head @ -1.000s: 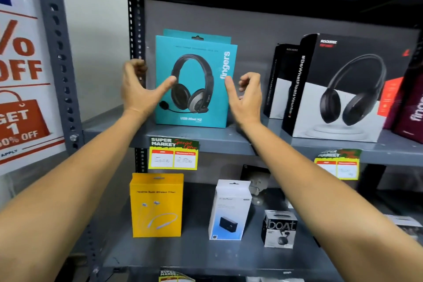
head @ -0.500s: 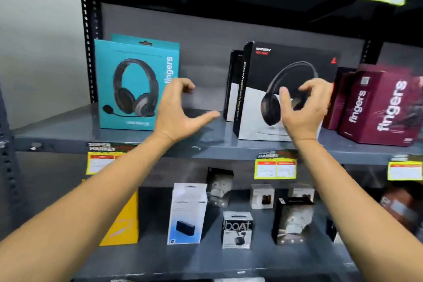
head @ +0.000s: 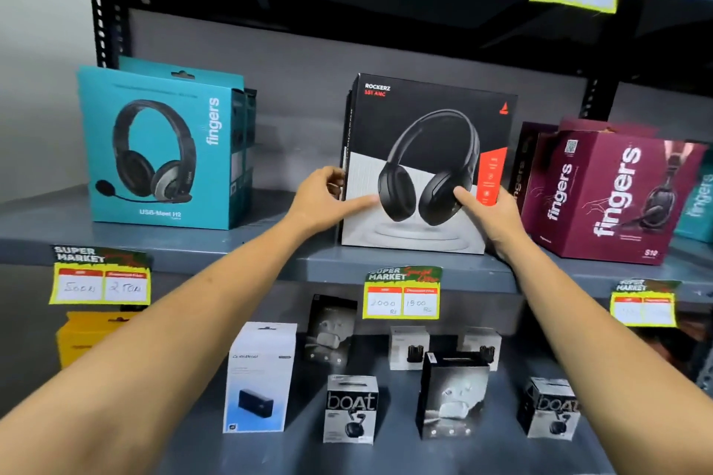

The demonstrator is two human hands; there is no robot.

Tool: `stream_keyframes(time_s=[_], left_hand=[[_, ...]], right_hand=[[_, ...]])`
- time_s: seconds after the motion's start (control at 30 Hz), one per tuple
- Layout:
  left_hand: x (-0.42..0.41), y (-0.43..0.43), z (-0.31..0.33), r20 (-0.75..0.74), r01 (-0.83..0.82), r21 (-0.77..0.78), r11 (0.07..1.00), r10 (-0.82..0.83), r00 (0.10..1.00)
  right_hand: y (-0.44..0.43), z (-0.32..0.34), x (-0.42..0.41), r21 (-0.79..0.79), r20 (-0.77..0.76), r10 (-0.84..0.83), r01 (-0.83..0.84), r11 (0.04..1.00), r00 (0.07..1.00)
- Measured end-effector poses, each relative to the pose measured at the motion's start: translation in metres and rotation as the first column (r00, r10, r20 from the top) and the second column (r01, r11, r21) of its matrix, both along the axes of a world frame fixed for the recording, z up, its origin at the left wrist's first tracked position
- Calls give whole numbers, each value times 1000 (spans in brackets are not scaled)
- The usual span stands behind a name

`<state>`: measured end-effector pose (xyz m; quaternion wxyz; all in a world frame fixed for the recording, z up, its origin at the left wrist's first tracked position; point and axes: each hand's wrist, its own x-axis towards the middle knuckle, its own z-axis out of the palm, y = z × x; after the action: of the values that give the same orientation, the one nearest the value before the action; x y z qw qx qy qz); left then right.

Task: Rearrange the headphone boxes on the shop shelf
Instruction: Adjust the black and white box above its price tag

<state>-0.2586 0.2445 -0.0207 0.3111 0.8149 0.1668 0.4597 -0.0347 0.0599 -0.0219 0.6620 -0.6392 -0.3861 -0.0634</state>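
I have both grips closed on the black box (head: 420,166), left hand (head: 322,200) and right hand (head: 492,210) flanking it. Next: lift clear of the shelf (head: 239,243).

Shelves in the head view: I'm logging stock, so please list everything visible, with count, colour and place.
Teal boxes: at least two, one behind the other, upper shelf left.
Black box: one in front, another close behind, upper shelf middle.
Maroon boxes: at least two, upper shelf right.
Teal box: one, far right edge, cut off.
Price tags: four, yellow, on shelf edges.
Yellow box: one, lower shelf left.
White box: one, lower shelf.
Boat boxes: two, black and grey, lower shelf front.
Other small boxes: about four, dark or white, lower shelf.
Left hand: on black box's left edge.
Right hand: on its right edge.
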Motion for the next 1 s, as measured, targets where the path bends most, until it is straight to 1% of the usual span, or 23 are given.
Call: stream_keyframes(time_s=[0.13, 0.23, 0.27, 0.33, 0.43, 0.57, 0.67, 0.77, 0.87, 0.9, 1.0], left_hand=[[7, 16, 3, -36, 86, -101, 991, -90, 995], [12, 26, 8, -104, 134, -195, 972, -157, 982], [15, 27, 8, -95, 167, -225, 960, -192, 977], [23, 34, 7, -19, 290, -308, 906, -311, 950], [28, 36, 7, 8, 364, -314, 877, -381, 925], [30, 36, 7, 37, 379, -305, 874, -386, 922], [29, 39, 7, 49, 360, -296, 885, -363, 931], [31, 38, 8, 90, 350, -321, 880, -340, 936], [36, 35, 9, 45, 324, -319, 890, -328, 944], [37, 34, 9, 29, 337, -324, 884, -347, 937], [37, 33, 9, 11, 362, -332, 871, -380, 925]], right_hand=[[8, 5, 10, 10, 3, 203, -203, 979, 979], [14, 8, 16, -30, -40, 302, -303, 953, 953], [15, 7, 17, -47, -59, 332, -335, 941, 942], [17, 8, 21, -71, -107, 385, -393, 917, 917], [19, 10, 25, -72, -151, 430, -443, 893, 890], [23, 10, 29, -79, -158, 446, -462, 883, 881], [28, 8, 30, -104, -126, 452, -465, 879, 883], [33, 8, 27, -112, -81, 424, -431, 896, 902], [33, 11, 30, -90, -34, 363, -364, 927, 931], [31, 13, 32, -87, -53, 356, -359, 929, 933], [33, 15, 37, -80, -180, 329, -347, 935, 927]])
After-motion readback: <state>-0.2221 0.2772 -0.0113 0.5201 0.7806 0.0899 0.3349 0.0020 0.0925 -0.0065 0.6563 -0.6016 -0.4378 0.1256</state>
